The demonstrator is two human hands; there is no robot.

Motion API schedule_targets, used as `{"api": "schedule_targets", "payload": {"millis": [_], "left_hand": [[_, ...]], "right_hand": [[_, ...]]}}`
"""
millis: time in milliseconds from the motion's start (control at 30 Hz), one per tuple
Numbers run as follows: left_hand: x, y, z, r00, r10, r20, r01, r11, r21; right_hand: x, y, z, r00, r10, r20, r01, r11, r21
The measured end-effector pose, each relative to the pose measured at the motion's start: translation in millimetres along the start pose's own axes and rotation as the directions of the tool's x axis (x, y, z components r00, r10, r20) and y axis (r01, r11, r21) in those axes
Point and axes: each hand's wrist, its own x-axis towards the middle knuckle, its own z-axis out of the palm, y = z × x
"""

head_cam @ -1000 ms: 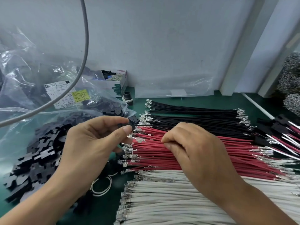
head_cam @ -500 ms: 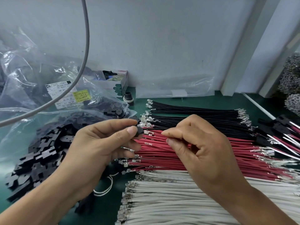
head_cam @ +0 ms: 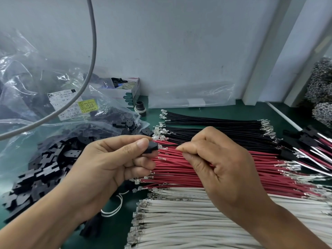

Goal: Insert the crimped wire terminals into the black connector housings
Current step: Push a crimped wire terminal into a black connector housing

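1. The black connector housing (head_cam: pixel 153 147) is pinched between thumb and forefinger of the left hand (head_cam: pixel 115 164), above the left ends of the red wires (head_cam: pixel 224 169).
2. The right hand (head_cam: pixel 222 162) pinches one wire (head_cam: pixel 168 145) just right of the housing; its terminal touches the housing's opening.
3. I judge the insertion step is in hand; next, the wire needs a straight push until it seats.
4. Loose housings (head_cam: pixel 41 169) lie left of the housing; white wires (head_cam: pixel 179 221) lie below it.
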Motion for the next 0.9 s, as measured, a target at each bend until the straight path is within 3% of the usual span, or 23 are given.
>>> {"api": "schedule_targets", "payload": {"millis": [100,267,467,533,600,700,767,900], "left_hand": [[0,0,-1,1.000,-0.011,0.015,0.011,1.000,0.005],[-1,1,0,0.999,-0.045,0.029,0.044,0.998,0.048],[-4,-3,5,0.997,-0.072,0.006,0.071,0.997,0.021],[-6,-3,10,0.999,-0.024,-0.027,0.025,0.999,0.041],[-10,-1,15,0.990,0.135,-0.035,-0.123,0.962,0.244],[-15,0,17,0.929,0.362,0.080,-0.337,0.734,0.589],[-15,-2,16,0.926,0.375,0.051,-0.327,0.726,0.605],[-13,-4,15,0.946,0.316,0.073,-0.308,0.807,0.504]], "right_hand": [[1,0,0,0.999,-0.033,-0.021,0.032,0.999,-0.035],[3,1,-6,0.978,-0.205,0.029,0.204,0.937,-0.283],[0,-4,2,0.985,-0.168,0.040,0.173,0.961,-0.217],[-1,-5,4,0.989,-0.143,0.039,0.148,0.968,-0.203],[-1,-4,5,0.994,-0.099,0.035,0.103,0.982,-0.156],[-1,-1,4,0.998,-0.051,0.038,0.054,0.996,-0.074],[-1,0,2,0.997,-0.046,0.058,0.049,0.997,-0.063],[0,-2,2,0.997,-0.040,0.070,0.046,0.996,-0.083]]}}
